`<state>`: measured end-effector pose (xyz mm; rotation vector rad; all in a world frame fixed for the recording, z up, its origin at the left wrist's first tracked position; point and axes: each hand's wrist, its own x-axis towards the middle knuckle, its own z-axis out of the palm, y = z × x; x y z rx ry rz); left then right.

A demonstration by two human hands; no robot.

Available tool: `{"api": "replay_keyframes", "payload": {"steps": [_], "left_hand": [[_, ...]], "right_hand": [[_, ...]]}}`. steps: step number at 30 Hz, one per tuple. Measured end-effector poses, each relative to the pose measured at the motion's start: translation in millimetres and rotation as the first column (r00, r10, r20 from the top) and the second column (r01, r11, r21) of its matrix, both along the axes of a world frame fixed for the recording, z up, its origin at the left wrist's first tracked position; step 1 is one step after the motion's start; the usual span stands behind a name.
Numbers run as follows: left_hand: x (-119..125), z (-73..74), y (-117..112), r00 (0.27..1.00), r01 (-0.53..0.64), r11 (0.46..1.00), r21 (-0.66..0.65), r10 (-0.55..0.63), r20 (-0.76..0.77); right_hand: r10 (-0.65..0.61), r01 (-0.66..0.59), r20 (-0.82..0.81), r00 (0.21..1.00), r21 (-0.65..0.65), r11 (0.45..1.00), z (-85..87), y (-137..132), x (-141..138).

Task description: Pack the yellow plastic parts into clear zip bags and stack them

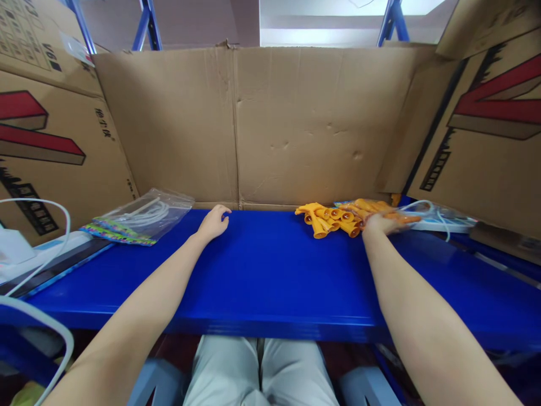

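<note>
My left hand [213,221] rests on the blue shelf [270,270] near the back, fingers loosely curled, holding nothing. My right hand [382,221] lies on a pile of several small orange plastic pieces [327,219] at the back right. Its fingers stretch out over a clear bag that holds more orange pieces [367,206]. I cannot tell whether the fingers grip the bag or only lie on it.
A cardboard sheet [270,124] walls off the back, with printed cartons at the left [46,129] and right [490,124]. A clear bag with white cord and a colourful header [139,217] lies at the left. White cables and a white adapter [17,248] sit at the far left.
</note>
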<state>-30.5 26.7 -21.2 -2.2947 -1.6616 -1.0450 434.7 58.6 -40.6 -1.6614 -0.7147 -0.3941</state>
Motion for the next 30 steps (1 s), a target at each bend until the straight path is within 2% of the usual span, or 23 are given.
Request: {"api": "replay_keyframes", "payload": {"steps": [2, 3, 4, 7, 12, 18, 21, 24, 26, 30], "left_hand": [[0, -0.2, 0, 1.0, 0.008, 1.0, -0.01, -0.008, -0.005], [0, -0.3, 0, 1.0, 0.01, 1.0, -0.013, -0.01, -0.007], [0, -0.4, 1, 1.0, 0.012, 1.0, -0.015, -0.012, -0.008], [0, -0.6, 1, 1.0, 0.015, 1.0, -0.019, -0.016, -0.009], [1, -0.1, 1, 1.0, 0.016, 0.999, -0.033, -0.016, -0.014], [2, 0.5, 1, 0.998, 0.013, 0.999, -0.052, -0.015, -0.053], [1, -0.5, 2, 0.994, -0.005, 0.994, -0.11, -0.007, -0.11], [1, -2.4, 2, 0.983, -0.044, 0.974, -0.224, 0.002, -0.183], [1, -3.9, 2, 0.977, -0.048, 0.956, -0.29, -0.015, -0.213], [2, -6.5, 2, 0.968, -0.012, 0.935, -0.356, -0.078, -0.238]], "right_hand": [[-0.082, 0.072, -0.308, 0.948, -0.044, 0.996, 0.4, -7, -6], [-0.088, 0.073, -0.375, 0.923, -0.055, 0.996, 0.9, -11, -10], [-0.071, 0.051, -0.372, 0.925, -0.064, 0.997, 1.7, -16, -14], [-0.032, 0.002, -0.287, 0.957, -0.105, 0.995, 6.1, -27, -26], [-0.04, 0.018, -0.118, 0.992, -0.188, 0.982, 13.5, -35, -34], [0.087, -0.09, -0.021, 0.996, -0.272, 0.958, 9.1, -31, -31], [0.099, -0.093, 0.012, 0.995, -0.246, 0.965, 5.1, -28, -30], [0.134, -0.114, 0.061, 0.989, -0.259, 0.959, 8.5, -27, -33], [0.213, -0.167, 0.151, 0.965, -0.27, 0.948, 16.5, -26, -39], [0.376, -0.286, 0.446, 0.812, -0.258, 0.923, 37.6, -30, -74]]}}
